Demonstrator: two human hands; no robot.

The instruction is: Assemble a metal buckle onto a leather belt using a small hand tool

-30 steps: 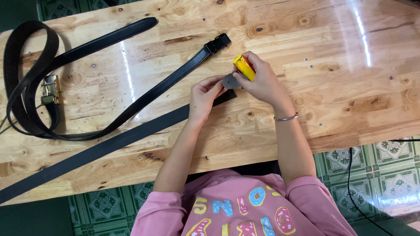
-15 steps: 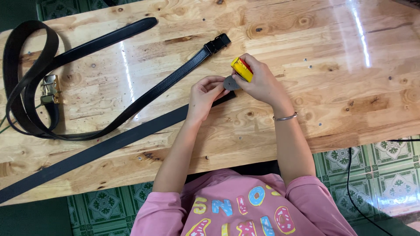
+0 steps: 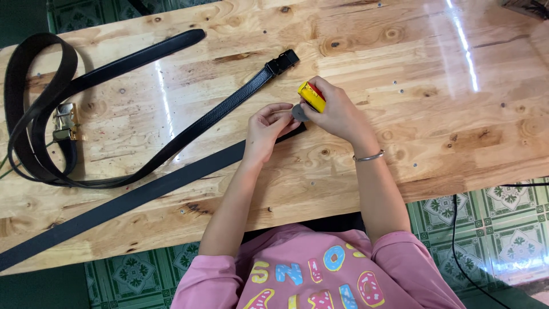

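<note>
Nearest to the camera are the pink sleeves of the person, and both bare forearms reach up onto the wooden table point(image 3: 434, 86). The left hand point(image 3: 267, 127) pinches the end of a long flat black strap point(image 3: 143, 197), which lies diagonally across the glossy, knotty pine boards; its fingers are closed narrowly on the strap tip. The right hand point(image 3: 337, 111), with a thin metal bangle at the wrist, is wrapped around a small yellow tool point(image 3: 311, 96) and presses a grey round piece point(image 3: 298, 112) against that strap end. The step in hand seems to be fixing or marking the strap tip, which calls for a steady hold and exact alignment. Farther away lies a grained black belt point(image 3: 229, 109) with a black clasp, and at the far left a coiled belt point(image 3: 34, 114) with a gold-coloured buckle point(image 3: 64, 121).
</note>
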